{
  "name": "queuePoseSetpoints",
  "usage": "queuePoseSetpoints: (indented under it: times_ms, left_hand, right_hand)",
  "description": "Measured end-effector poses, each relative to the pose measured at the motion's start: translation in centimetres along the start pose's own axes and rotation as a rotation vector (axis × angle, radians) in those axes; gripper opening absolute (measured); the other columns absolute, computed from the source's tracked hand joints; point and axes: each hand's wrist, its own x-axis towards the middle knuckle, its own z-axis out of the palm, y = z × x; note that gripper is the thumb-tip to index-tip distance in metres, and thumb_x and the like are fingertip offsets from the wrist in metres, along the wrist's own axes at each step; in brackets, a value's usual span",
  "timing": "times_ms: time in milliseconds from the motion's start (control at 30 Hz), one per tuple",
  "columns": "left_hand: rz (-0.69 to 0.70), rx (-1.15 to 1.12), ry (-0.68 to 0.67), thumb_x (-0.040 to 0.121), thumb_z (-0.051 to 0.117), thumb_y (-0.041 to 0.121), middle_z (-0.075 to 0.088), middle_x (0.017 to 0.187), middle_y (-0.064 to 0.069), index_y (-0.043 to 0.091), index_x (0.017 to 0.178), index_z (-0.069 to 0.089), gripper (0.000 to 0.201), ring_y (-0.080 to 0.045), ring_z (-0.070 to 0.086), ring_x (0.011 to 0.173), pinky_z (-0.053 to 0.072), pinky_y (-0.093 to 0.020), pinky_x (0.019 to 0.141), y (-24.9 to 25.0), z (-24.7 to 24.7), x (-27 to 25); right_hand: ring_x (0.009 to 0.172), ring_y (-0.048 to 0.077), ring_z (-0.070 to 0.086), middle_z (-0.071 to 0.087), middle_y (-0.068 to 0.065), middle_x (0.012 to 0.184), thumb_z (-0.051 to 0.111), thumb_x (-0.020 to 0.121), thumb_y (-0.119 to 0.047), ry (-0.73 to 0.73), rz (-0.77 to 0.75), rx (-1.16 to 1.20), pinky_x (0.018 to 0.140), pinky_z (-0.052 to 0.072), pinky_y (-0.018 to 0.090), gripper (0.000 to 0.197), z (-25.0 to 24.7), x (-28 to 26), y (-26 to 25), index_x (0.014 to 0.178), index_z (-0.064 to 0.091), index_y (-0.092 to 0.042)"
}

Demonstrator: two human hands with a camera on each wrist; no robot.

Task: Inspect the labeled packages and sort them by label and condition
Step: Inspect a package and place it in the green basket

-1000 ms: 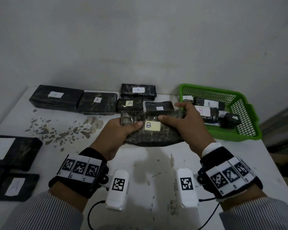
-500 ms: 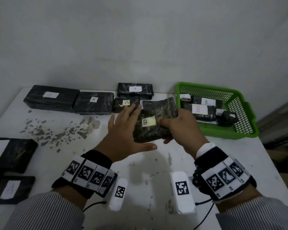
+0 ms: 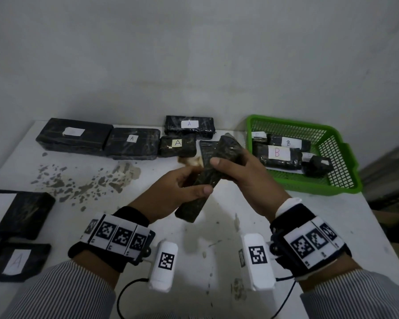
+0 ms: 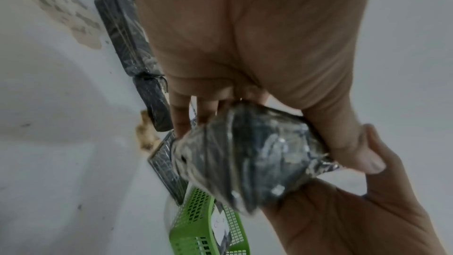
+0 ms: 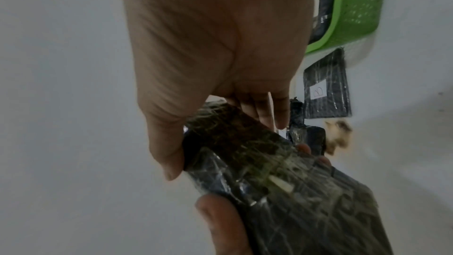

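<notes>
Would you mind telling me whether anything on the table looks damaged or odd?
Yes: the table has patches of flaked, peeling surface at left, and a brown stain sits beside the yellow-labelled A package.

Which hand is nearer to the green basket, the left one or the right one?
Right. The right hand holds the upper end of the wrapped package just beside the green basket and its near-left edge. The left hand holds the lower end, farther left of it.

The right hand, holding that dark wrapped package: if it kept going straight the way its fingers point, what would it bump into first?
Probably the flat black wrapped package lying on the white table, just beyond the right hand; the green plastic basket sits further right. Depth is unclear.
</notes>
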Motion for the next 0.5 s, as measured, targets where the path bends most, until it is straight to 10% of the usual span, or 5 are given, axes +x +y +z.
queuePoseSetpoints:
  times_ms: [333, 500]
  left_hand:
    - [-0.008, 0.04, 0.009, 0.093, 0.058, 0.04, 0.076, 0.096, 0.004, 0.019, 0.114, 0.07, 0.031, -0.007, 0.07, 0.091, 0.054, -0.019, 0.079, 0.5, 0.9, -0.1]
    - [0.202, 0.232, 0.124, 0.089, 0.075, 0.027, 0.073, 0.117, 0.01, 0.04, 0.125, 0.061, 0.041, -0.006, 0.069, 0.109, 0.058, -0.029, 0.093, 0.1, 1.4, 0.0]
  right_hand:
    - [0.113, 0.023, 0.072, 0.075, 0.005, 0.12, 0.089, 0.068, -0.044, 0.063, 0.002, -0.023, 0.104, 0.055, 0.046, 0.069, -0.3, 0.3, 0.8, 0.126, 0.064, -0.014]
    - [0.109, 0.002, 0.065, 0.067, -0.007, 0.122, 0.095, 0.068, -0.032, 0.214, -0.044, -0.205, 0.082, 0.055, 0.015, 0.078, -0.1, 0.0, 0.6, 0.13, 0.048, -0.019]
